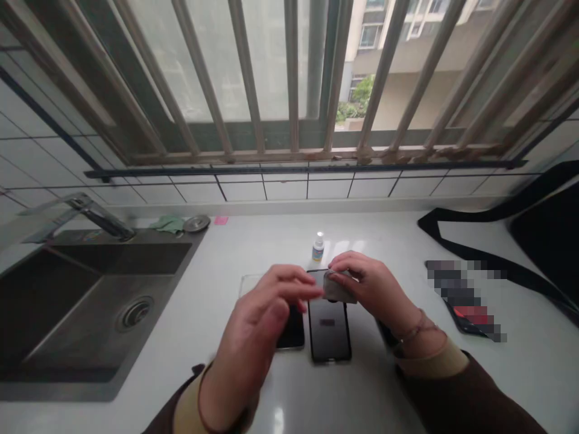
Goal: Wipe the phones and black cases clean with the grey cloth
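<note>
While the right fingers [350, 260] hold a cloth [340, 290], the phone [330, 342] lies beneath.

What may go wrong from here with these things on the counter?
The small bottle stands upright close to the right hand, so a sweep of the fingers might tip it over. That hand holds what looks like a grey cloth over the upper part of a phone; a hard push might make the phone slide.
</note>
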`<state>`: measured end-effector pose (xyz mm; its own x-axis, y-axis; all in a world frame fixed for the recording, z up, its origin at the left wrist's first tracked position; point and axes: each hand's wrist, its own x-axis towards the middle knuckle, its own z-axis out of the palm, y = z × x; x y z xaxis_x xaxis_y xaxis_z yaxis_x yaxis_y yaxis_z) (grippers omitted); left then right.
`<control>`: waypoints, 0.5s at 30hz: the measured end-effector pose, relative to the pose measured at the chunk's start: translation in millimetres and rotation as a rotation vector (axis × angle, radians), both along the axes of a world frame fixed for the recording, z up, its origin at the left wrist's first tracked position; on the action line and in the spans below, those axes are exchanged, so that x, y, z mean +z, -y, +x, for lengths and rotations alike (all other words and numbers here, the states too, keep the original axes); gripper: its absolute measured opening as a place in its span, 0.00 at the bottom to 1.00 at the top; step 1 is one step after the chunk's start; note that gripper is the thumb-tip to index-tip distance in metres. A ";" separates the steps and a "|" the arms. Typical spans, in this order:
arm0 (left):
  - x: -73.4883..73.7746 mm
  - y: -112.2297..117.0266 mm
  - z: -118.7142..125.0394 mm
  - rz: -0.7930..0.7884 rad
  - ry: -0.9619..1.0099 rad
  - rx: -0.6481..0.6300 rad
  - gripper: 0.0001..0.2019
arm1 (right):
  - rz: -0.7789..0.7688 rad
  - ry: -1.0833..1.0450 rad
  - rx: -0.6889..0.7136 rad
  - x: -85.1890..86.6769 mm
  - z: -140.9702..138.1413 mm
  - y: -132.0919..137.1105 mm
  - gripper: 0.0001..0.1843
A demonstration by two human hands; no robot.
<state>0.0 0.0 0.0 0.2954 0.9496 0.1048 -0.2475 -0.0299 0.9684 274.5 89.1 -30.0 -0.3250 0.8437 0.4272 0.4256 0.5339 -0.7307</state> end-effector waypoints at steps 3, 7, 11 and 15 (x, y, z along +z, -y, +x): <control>11.3 -33.1 28.8 0.208 -0.068 0.368 0.21 | 0.055 -0.086 0.041 6.4 -1.6 5.8 0.03; -9.7 -38.9 38.1 0.102 -0.036 0.323 0.22 | 0.090 -0.165 0.090 18.7 -5.0 16.6 0.03; -32.0 -27.4 41.0 -0.227 0.166 -0.140 0.33 | 0.073 -0.261 -0.015 24.2 -11.3 25.7 0.03; -32.1 -18.3 51.2 -0.442 0.374 -0.416 0.35 | 0.068 -0.257 -0.176 15.6 -17.3 25.7 0.05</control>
